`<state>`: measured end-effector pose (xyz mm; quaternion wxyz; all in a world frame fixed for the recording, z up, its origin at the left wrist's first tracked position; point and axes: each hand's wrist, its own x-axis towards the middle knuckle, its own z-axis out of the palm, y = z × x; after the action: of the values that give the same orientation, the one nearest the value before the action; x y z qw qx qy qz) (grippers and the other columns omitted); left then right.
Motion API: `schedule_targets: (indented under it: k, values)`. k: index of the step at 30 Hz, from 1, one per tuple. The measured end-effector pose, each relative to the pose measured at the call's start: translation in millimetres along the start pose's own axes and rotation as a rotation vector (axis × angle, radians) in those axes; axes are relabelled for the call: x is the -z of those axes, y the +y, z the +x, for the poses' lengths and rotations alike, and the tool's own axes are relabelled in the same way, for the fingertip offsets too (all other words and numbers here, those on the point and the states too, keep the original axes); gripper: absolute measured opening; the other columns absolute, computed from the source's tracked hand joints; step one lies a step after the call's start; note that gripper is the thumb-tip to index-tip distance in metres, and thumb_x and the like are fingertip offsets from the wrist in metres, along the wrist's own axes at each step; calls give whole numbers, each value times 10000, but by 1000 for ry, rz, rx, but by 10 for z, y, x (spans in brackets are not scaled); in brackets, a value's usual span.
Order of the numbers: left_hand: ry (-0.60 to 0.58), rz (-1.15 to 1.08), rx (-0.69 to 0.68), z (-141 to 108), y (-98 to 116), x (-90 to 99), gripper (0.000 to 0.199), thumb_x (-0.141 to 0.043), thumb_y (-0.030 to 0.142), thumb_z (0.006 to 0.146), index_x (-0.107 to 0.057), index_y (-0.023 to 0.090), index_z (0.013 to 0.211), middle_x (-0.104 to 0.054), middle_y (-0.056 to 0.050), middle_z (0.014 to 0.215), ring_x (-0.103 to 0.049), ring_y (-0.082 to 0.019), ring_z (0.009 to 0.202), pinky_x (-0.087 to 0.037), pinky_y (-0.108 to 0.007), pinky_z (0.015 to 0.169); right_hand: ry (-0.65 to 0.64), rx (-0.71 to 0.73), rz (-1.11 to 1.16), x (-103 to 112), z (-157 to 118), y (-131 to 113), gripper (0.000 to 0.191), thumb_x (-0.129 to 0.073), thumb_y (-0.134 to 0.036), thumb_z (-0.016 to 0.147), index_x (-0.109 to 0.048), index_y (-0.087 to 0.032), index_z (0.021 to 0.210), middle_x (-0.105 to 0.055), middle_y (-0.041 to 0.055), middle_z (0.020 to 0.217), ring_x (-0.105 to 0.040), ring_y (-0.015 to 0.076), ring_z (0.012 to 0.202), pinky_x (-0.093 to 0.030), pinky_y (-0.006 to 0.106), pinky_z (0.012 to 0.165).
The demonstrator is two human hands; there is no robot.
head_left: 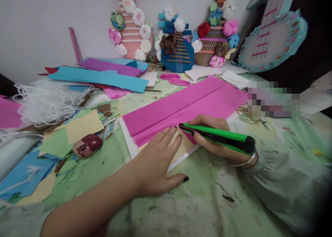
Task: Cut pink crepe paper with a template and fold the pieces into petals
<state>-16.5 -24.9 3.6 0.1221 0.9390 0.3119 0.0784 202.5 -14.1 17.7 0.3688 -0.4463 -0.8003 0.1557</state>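
Note:
My left hand [158, 161] lies flat with fingers spread, pressing on a cream paper piece [185, 143] and the near edge of the pink paper [178, 104]. White paper shows beneath them. In my right hand [216, 136] is a green and black stapler [220, 135]. Its tip rests at the edge of the cream and pink papers, close to my left fingertips.
White string [52, 102], paper scraps [84, 126] and a dark red case [87, 145] lie at left. Folded blue paper [98, 78] is behind. Decorated paper instruments [177, 54] lean on the wall. Gold scissors [249, 115] sit right of the pink paper.

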Motion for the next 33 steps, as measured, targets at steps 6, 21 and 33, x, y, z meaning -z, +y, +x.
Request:
schedule_targets:
  k: [6, 21, 33]
  values:
    - [-3, 32, -1, 4, 1, -11, 889, -510, 633, 792, -284, 50, 1424, -189, -228, 1523, -148, -358, 1418, -190, -506, 1146, 19, 45, -4, -26, -29, 4, 175, -545, -184, 803, -573, -238, 967, -673, -9, 810, -608, 122, 638, -457, 242, 601]
    - [7, 27, -9, -3, -2, -23, 883, -512, 627, 793, -271, 57, 1424, -192, -228, 1521, -148, -357, 1418, -193, -519, 1139, 5, 42, 4, -18, -50, 13, 165, -545, -164, 807, -573, -227, 958, -676, 1, 821, -611, 121, 658, -463, 233, 607]
    - [-42, 82, 3, 1, 15, 4, 911, -473, 653, 796, -276, 31, 1432, -180, -243, 1520, -141, -363, 1418, -195, -511, 1142, 26, 58, -18, -25, -36, 15, 149, -543, -157, 798, -574, -202, 937, -675, 8, 791, -608, 115, 631, -457, 226, 582]
